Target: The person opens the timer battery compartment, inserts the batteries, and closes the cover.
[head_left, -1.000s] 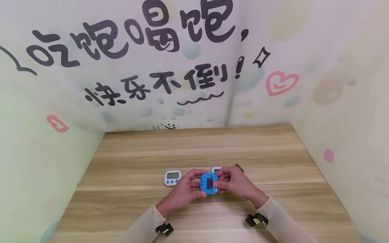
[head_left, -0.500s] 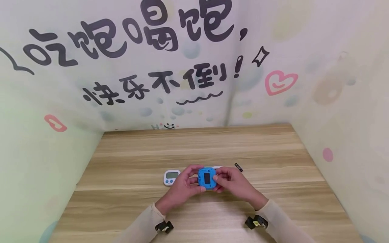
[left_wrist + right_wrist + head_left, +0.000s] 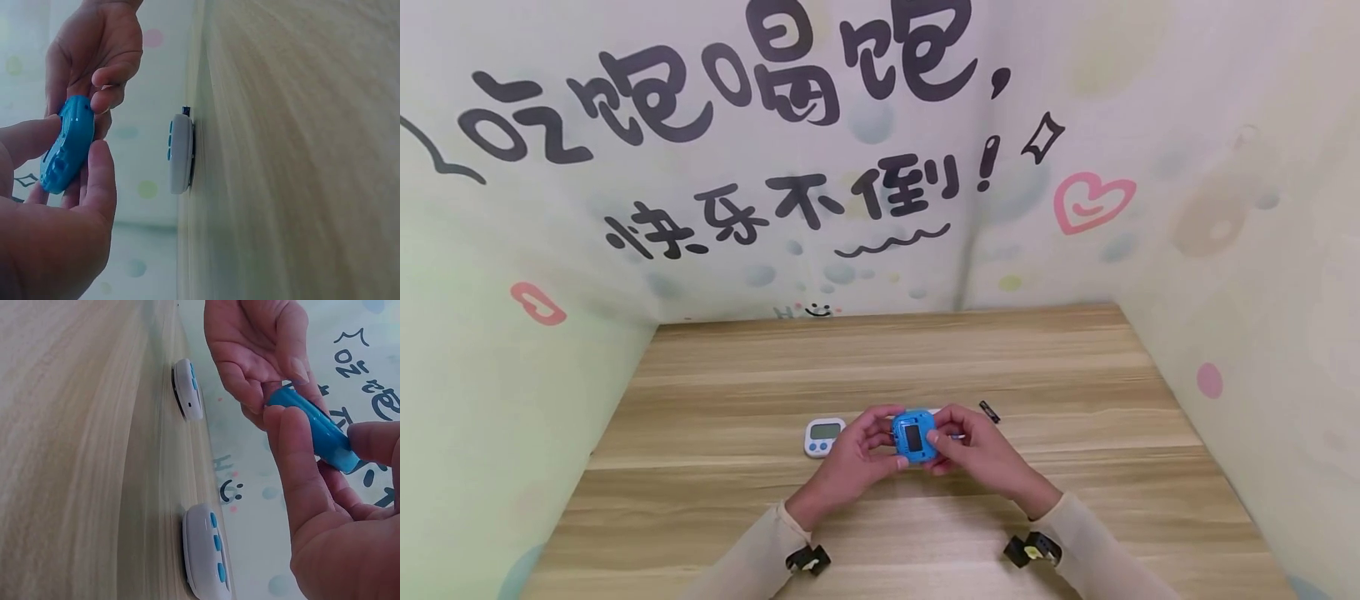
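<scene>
Pale printed walls (image 3: 880, 283) enclosed a wood-grain table (image 3: 880, 358). Above the tabletop, the left hand (image 3: 857, 454) and right hand (image 3: 973, 442) both gripped a blue device (image 3: 70, 145) at opposite edges, its dark panel (image 3: 913, 438) facing the head camera. One white timer (image 3: 825, 436) lay just beside the left hand; a second timer (image 3: 208, 550) sat mostly hidden behind the right hand in the head view, near a small dark stick (image 3: 989, 412)

The right hand (image 3: 340, 540) and left hand (image 3: 265, 353) pinch a blue casing (image 3: 320, 432) clear of the wood-grain tabletop (image 3: 69, 456), where a near white device (image 3: 203, 553) and a far white device (image 3: 185, 390) lie, both with blue buttons (image 3: 217, 542). A smiley (image 3: 230, 490) marks the pale wall (image 3: 250, 550).
</scene>
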Demonstrator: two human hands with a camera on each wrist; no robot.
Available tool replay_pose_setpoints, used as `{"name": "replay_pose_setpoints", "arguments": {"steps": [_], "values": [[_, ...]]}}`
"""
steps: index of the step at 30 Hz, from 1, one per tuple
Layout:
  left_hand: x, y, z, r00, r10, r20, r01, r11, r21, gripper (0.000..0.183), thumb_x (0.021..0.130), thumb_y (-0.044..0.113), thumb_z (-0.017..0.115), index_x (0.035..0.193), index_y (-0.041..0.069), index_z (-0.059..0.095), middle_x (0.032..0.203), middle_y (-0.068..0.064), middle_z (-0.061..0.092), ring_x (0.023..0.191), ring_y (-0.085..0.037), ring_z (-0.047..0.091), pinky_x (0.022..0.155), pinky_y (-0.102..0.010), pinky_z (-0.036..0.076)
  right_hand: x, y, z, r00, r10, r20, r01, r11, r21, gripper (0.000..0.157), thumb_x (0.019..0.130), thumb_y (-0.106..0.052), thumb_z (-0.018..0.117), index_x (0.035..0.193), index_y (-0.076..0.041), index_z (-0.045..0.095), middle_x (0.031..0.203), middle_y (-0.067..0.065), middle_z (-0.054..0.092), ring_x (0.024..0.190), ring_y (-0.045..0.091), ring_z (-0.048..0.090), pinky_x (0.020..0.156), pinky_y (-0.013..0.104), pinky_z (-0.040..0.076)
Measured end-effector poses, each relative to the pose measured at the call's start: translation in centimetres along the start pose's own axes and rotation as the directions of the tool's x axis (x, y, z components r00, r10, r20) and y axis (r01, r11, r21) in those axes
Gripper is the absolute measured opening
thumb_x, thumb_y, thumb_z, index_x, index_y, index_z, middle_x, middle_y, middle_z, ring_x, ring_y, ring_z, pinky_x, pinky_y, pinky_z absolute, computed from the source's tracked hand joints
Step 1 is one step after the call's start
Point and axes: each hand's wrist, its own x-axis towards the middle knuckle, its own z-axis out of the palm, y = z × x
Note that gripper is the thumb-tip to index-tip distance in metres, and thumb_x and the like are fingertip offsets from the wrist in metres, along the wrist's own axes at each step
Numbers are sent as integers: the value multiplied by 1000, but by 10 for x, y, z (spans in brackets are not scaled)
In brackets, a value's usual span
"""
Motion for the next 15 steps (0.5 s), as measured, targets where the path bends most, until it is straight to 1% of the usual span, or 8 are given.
{"name": "replay_pose_setpoints", "arguments": {"steps": [2,4,6,9,12,15], "values": [[0,-1,0,1000,11,-6,-11,1000,10,63,94,2,78,150,13,53,135,-21,65,116,-23,68,94,-27,62,0,-1,0,1000,1,2,-1,1000,19,36,108,-27,63,126,3,56,112,21,70,93,46,77,77,49,67],[0,-2,0,1000,16,-9,-16,1000,3,62,94,3,78,150,12,53,136,-22,65,117,-24,68,95,-28,62,0,-1,0,1000,-1,3,1,999,33,35,108,-27,63,126,2,54,114,22,69,94,48,76,77,51,67],[0,-3,0,1000,16,-11,-16,1000,-11,62,94,3,78,149,11,53,139,-22,63,118,-25,68,95,-29,63,0,-1,0,1000,-5,-3,5,1000,31,34,108,-25,64,126,1,54,114,22,68,93,47,77,77,51,67],[-1,-3,0,1000,10,-19,-10,999,-36,61,94,4,79,149,11,53,143,-21,57,122,-27,66,95,-30,63,1,1,0,1000,-10,-19,11,1000,17,32,106,-23,67,126,0,56,115,22,67,93,41,77,81,48,67],[-1,-2,1,999,3,-39,-4,999,-43,60,94,5,79,147,13,54,142,-18,53,125,-29,65,96,-30,63,1,1,-1,999,-24,-33,25,1000,4,33,104,-18,69,129,0,59,118,22,67,96,38,76,86,49,66],[-1,0,2,998,-2,-62,0,999,-36,59,94,5,79,147,15,55,139,-17,54,126,-30,64,96,-30,63,0,0,-1,998,-38,-42,37,999,-12,35,102,-14,71,133,1,60,121,23,68,98,38,76,88,50,65]]}}
